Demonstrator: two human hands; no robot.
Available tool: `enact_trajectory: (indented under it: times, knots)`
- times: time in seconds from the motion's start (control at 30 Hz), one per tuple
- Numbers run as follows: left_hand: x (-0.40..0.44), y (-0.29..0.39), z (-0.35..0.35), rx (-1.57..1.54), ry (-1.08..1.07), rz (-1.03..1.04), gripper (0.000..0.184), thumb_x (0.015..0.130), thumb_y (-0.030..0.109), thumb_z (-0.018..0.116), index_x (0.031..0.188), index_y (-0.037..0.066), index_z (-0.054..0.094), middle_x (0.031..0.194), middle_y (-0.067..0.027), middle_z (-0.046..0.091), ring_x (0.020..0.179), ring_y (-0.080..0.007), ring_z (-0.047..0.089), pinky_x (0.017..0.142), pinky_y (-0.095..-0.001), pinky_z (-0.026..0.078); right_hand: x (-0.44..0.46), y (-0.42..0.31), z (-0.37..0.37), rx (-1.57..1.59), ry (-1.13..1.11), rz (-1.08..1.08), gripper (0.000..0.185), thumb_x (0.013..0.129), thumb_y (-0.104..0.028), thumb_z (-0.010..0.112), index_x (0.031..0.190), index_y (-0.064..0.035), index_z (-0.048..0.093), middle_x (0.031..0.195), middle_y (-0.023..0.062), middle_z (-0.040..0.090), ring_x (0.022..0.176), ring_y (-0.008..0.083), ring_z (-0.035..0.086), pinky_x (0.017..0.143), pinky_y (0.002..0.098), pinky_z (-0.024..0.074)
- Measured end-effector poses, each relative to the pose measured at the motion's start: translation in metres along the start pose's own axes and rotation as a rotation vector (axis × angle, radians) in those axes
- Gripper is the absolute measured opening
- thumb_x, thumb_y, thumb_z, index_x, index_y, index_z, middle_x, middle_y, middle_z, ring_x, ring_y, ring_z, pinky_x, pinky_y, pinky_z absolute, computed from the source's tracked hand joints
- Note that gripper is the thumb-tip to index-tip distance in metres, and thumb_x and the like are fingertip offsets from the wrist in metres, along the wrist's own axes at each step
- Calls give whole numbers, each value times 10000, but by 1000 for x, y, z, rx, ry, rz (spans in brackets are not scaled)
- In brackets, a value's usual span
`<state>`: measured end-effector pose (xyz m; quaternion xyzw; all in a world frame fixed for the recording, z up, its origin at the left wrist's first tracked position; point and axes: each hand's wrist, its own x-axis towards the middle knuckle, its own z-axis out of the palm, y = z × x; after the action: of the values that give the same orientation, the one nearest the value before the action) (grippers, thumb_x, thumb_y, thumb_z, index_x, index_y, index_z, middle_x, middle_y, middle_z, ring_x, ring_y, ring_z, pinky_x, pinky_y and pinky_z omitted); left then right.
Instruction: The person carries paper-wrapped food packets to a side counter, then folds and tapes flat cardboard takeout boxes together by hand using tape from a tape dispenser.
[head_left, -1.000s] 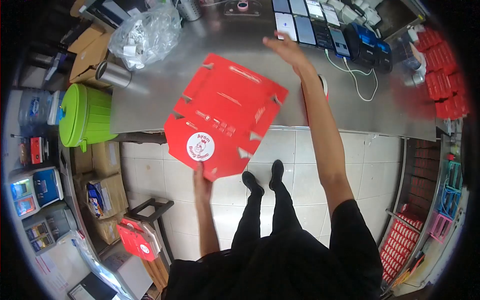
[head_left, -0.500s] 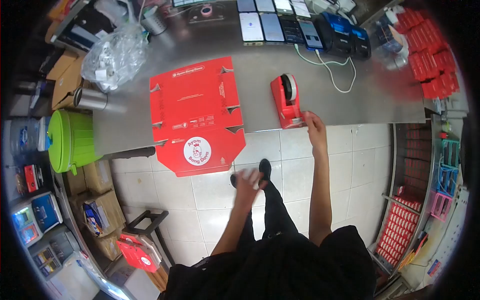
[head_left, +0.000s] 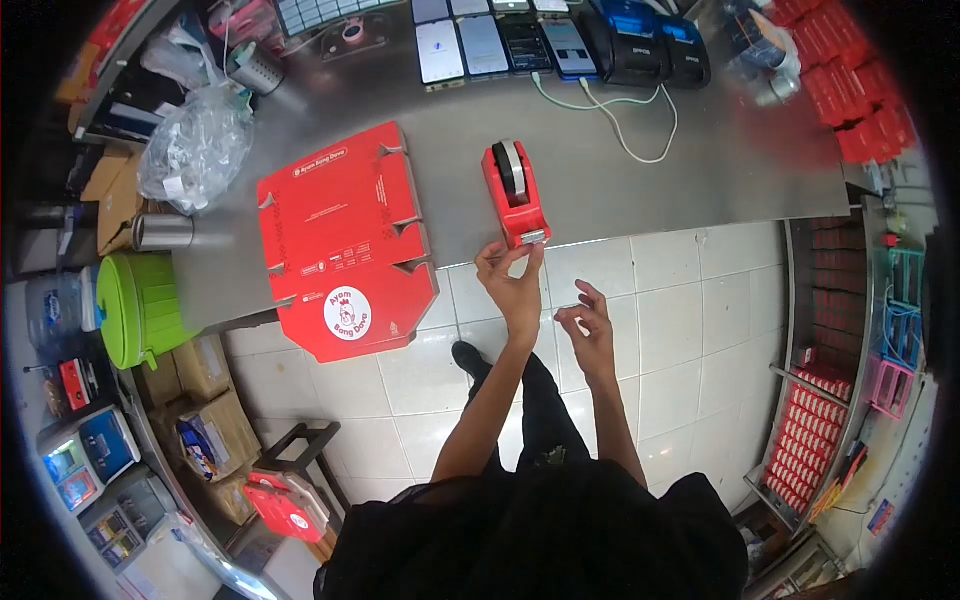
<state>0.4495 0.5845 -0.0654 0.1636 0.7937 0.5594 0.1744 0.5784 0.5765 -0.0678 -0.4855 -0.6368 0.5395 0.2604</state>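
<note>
A red tape dispenser (head_left: 508, 190) stands near the front edge of the metal table, its tape roll upright. My left hand (head_left: 512, 292) is at the dispenser's cutter end, thumb and forefinger curled together in a pinch; anything between them is too small to make out. Over the floor, just right of it, my right hand (head_left: 590, 335) has bent fingers, with thumb and forefinger apart and nothing visible in them. Left of the dispenser lies a flat red cardboard box (head_left: 325, 215) with a round white chicken logo, its front flap overhanging the table edge.
Several phones (head_left: 485, 48) and black printers (head_left: 640, 50) with white cables line the back of the metal table (head_left: 450, 150). A clear plastic bag (head_left: 200, 150), a metal cup (head_left: 163, 232) and a green bin (head_left: 145, 310) are at left. Red boxes (head_left: 850, 90) are stacked at right.
My right hand has come away from the dispenser towards me. My left hand has moved up to its cutter end. The whole view has shifted and turned slightly.
</note>
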Motion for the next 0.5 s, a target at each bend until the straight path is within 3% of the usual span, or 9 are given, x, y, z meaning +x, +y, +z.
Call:
enact_trajectory:
  times: [0.1, 0.2, 0.23, 0.33, 0.37, 0.5]
  knots:
    - [-1, -3, 11, -41, 104, 185, 137, 694, 113, 674, 765, 11, 618, 1075, -110, 486, 961, -243, 466, 798, -341, 396, 4, 1, -1, -42, 8, -80, 38, 735, -106, 629, 758, -77, 635, 1223, 97, 412, 1112, 283, 381, 901, 389, 335]
    - [1, 2, 20, -13, 127, 244, 92, 686, 57, 638, 715, -13, 584, 1072, -126, 493, 923, -261, 509, 800, -336, 399, 4, -11, -4, -93, 39, -101, 39, 723, -102, 633, 750, -74, 633, 1201, 118, 429, 1101, 289, 390, 902, 399, 331]
    - [3, 5, 22, -17, 176, 287, 76, 678, 21, 608, 687, -25, 548, 1013, -132, 518, 882, -273, 535, 788, -336, 404, 5, -15, -2, -111, 46, -105, 37, 720, -97, 635, 746, -70, 629, 1196, 125, 432, 1097, 286, 392, 901, 398, 331]
    - [8, -18, 16, -173, 96, 201, 84, 668, 29, 624, 696, -8, 554, 960, -111, 541, 893, -242, 529, 789, -317, 399, 5, -15, 3, -189, 74, -197, 37, 714, -79, 637, 745, -64, 621, 1160, 122, 448, 1029, 276, 428, 860, 377, 356]
    - [7, -15, 6, -65, 69, 206, 81, 683, 24, 621, 742, 7, 567, 903, -108, 561, 877, -234, 541, 783, -300, 401, 0, -13, 9, -135, 92, -130, 41, 718, -69, 633, 754, -62, 616, 1049, 103, 483, 929, 254, 465, 796, 345, 383]
    - [-3, 3, -97, -35, -122, 277, 76, 714, 18, 618, 788, 20, 600, 907, -106, 577, 867, -223, 542, 792, -309, 400, -48, -27, 48, -75, -123, -2, 55, 720, -61, 631, 771, -52, 611, 836, 60, 484, 829, 192, 486, 697, 286, 394]
